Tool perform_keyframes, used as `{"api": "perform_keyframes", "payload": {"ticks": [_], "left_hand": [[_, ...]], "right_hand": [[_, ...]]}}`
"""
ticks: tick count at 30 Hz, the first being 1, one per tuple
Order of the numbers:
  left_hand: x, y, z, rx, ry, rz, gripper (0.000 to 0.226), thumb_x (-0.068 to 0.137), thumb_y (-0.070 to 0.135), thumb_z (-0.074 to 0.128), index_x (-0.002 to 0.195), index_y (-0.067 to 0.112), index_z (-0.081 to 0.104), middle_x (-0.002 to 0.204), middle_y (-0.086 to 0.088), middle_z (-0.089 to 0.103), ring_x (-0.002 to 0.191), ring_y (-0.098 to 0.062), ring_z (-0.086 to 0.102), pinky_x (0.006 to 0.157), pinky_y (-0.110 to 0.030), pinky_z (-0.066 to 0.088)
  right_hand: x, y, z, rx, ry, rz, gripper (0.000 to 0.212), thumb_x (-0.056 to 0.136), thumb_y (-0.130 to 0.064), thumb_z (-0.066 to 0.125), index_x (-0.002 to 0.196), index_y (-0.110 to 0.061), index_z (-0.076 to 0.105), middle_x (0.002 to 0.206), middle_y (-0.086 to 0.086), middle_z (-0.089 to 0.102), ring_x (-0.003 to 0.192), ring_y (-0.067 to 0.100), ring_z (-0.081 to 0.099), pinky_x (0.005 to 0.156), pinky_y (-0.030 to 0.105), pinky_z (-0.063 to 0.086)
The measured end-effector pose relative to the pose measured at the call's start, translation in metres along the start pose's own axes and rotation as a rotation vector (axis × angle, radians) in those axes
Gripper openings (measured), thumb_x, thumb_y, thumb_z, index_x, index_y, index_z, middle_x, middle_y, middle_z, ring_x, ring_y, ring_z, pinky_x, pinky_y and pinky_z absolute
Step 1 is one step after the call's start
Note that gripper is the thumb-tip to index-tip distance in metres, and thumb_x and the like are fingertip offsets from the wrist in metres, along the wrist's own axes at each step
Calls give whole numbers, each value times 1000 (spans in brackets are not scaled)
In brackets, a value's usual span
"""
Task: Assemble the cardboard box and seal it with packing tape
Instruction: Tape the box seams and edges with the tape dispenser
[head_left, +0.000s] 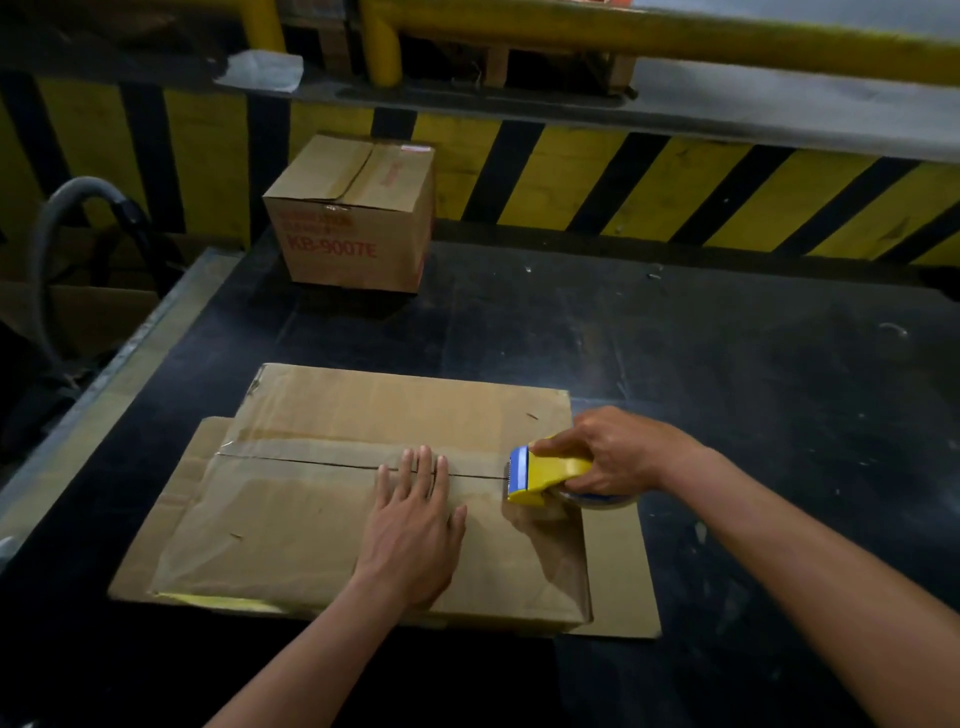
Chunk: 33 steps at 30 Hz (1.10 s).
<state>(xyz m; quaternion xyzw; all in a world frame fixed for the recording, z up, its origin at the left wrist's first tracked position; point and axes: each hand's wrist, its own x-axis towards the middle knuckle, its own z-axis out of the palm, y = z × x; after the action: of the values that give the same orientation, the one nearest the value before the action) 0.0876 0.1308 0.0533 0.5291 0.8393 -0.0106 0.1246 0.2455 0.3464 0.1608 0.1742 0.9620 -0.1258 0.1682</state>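
your left hand (410, 525) lies flat on top of the cardboard box (291, 530), fingers straight and spread only a little, their tips just over the seam (311, 461) between the two closed flaps. lean your weight through that palm so the flaps sit level and meet with no gap while the tape goes down; a flap that lifts here would likely leave a wrinkle or a bubble. a glossy strip seems to cover the seam toward the box's left end, though i cannot tell how far it runs. at the box's right edge, where the seam ends, your right hand (618, 452) is wrapped firmly round the yellow and blue tape dispenser (545, 475), with the tape roll (602, 500) under the palm. hold the blade end low against the cardboard, pull in line with the seam, and carry the tape over the box's edge before you cut it. the box rests on a flat cardboard sheet (618, 571) on the dark worktop (727, 364), directly under your left hand, and the dispenser appears to meet it. well beyond the box's far edge a second box (353, 218), closed, stands apart from both hands
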Motion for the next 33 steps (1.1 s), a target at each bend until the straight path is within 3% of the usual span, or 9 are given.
{"api": "perform_keyframes", "payload": {"ticks": [5,7,10,13,18,23,27,30,33], "left_hand": [[11,38,2,-64,-13,118,63,107,46,3,160,14,-10,170,-9,-11,155,-25,-18,126,-47,-9],[11,41,9,-56,10,124,65,100,53,-10,156,18,-15,169,-6,-14,155,-23,-20,126,-46,-12],[9,34,13,-46,34,154,87,85,59,-28,160,18,-9,169,-5,-12,155,-22,-17,125,-44,-13],[11,33,14,-45,58,142,80,95,56,-17,163,16,-2,170,-6,-9,156,-23,-15,124,-43,-14],[11,31,14,-37,57,143,67,106,50,3,162,16,-3,171,-7,-8,156,-22,-15,123,-41,-15],[10,38,7,-14,15,115,65,107,48,6,161,15,-8,169,-9,-13,155,-26,-17,123,-45,-14],[19,61,5,-51,58,142,64,105,36,9,162,7,6,171,-14,0,158,-30,-5,125,-47,-7],[28,84,14,-90,57,250,65,105,39,9,162,9,9,171,-9,6,158,-24,-3,127,-46,-5],[28,89,23,-59,78,242,68,104,45,4,162,12,10,171,-6,4,157,-21,-7,127,-46,-6]], "right_hand": [[3,-1,-3,-21,-21,-16,57,92,-50,59,146,-43,42,119,-6,53,98,6,37,80,27,32],[0,1,-5,-20,-32,-29,57,92,-50,59,146,-43,42,119,-6,53,98,6,37,79,27,33],[-8,6,-10,31,-47,-13,59,92,-48,61,146,-46,39,106,-14,44,96,7,40,79,30,41],[-15,14,-11,37,-51,-6,59,90,-49,61,145,-50,39,96,-17,45,92,7,45,79,31,45],[-33,42,-8,47,-41,72,58,88,-52,60,142,-54,39,100,-8,52,91,13,52,82,37,50],[-43,51,14,65,10,107,59,84,-55,61,140,-54,43,97,-6,55,91,14,53,80,39,50],[-43,59,29,110,59,99,62,81,-62,57,140,-57,39,94,-10,48,89,13,50,78,36,48],[-43,64,34,114,72,97,65,78,-66,54,140,-59,37,91,-11,47,87,11,48,77,35,48],[-44,67,35,123,88,85,66,76,-67,54,139,-60,37,87,-13,46,84,9,47,73,34,47]]}}
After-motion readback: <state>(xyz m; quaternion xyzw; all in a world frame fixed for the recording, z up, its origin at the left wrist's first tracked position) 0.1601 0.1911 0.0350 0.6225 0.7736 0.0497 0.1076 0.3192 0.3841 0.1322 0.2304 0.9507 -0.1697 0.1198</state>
